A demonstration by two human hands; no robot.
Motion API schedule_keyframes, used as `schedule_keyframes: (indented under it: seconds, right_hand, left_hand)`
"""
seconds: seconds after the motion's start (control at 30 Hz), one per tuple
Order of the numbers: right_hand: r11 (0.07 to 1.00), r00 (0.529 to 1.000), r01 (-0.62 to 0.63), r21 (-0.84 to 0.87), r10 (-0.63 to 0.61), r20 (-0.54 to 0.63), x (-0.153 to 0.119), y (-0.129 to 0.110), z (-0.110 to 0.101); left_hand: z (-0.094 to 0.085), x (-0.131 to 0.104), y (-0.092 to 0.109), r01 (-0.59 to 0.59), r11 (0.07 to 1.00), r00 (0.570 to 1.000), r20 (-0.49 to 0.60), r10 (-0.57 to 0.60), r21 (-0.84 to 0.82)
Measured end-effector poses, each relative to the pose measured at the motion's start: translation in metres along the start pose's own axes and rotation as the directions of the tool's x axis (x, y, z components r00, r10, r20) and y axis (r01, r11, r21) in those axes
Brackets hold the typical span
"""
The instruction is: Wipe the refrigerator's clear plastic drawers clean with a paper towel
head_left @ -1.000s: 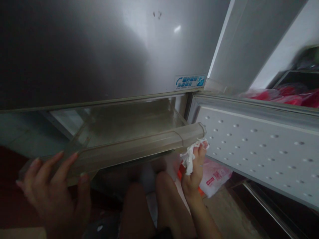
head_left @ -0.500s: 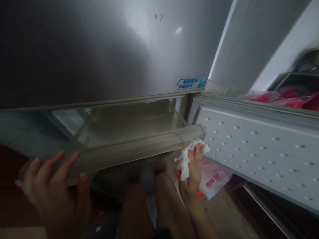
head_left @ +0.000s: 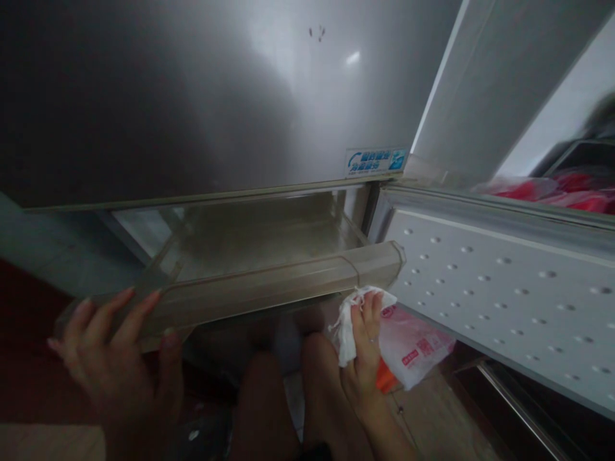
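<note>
A clear plastic freezer drawer (head_left: 278, 285) is pulled partway out under the closed upper door. My left hand (head_left: 113, 352) grips its front panel at the left end, with spread fingers over the upper edge and the thumb lower down. My right hand (head_left: 362, 346) holds a crumpled white cloth or tissue (head_left: 346, 333), which lies under the fingers and sticks out past them. This hand is just below the right end of the drawer front; whether the cloth touches the drawer I cannot tell. Inside, the visible part of the drawer holds nothing I can make out.
The lower fridge door (head_left: 480, 288) stands swung out on the right, its dimpled inner side facing me. Above is the grey upper door (head_left: 216, 96) with a blue sticker (head_left: 375, 162). A plastic bag (head_left: 416, 349) lies on the floor beside my knees (head_left: 319, 365).
My right hand with the white cloth has moved down and slightly left, away from the drawer's front. My left hand keeps its place on the drawer. The view has shifted slightly.
</note>
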State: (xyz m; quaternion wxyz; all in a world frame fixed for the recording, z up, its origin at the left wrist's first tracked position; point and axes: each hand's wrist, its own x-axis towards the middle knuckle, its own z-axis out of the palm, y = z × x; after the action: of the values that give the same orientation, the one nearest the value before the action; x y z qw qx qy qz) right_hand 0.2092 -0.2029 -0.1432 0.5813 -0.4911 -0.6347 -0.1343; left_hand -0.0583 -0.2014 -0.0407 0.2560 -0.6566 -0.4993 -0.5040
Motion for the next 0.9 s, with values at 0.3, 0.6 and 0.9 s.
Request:
schedule_keyframes:
  seconds: [0.3,0.6,0.9]
  right_hand:
    - [0.990,0.990,-0.136,0.036,0.137,-0.027,-0.004,0.001,-0.003]
    - [0.996,0.995,-0.087,0.029,0.088,-0.054,-0.010,0.009,0.003]
    - [1.000,1.000,0.014,-0.022,-0.014,0.004,0.000,-0.004,0.003]
  left_hand:
    - [0.001,-0.001,-0.003,-0.011,1.000,1.000,0.000,0.011,0.001]
    - [0.002,-0.003,-0.007,-0.027,1.000,1.000,-0.011,0.027,-0.001]
    - [0.002,-0.001,-0.004,-0.010,1.000,1.000,-0.008,0.010,-0.013]
